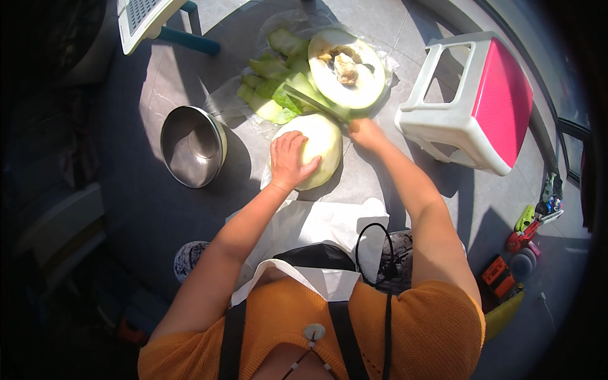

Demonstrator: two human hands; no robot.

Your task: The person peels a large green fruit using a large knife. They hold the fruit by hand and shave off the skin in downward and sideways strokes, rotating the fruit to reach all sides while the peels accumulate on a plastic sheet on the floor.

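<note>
My left hand (288,159) lies spread on top of a large peeled melon or gourd piece (322,152), with the thumb on its near side. In my right hand (366,134) is the handle of a knife (317,104), its long blade pointing to the upper left just beyond the peeled piece. Behind it, a cut melon or gourd half (351,94) lies with its pale flesh and seedy core facing up. Green peelings (266,106) are piled to the left of that half on clear plastic film (221,105).
A metal bowl (192,147) stands on the tiled floor at left. At right is a white plastic stool (439,115) with a pink top. Part of a white chair or stool (142,23) with teal legs shows at upper left. Toys (525,223) lie at far right.
</note>
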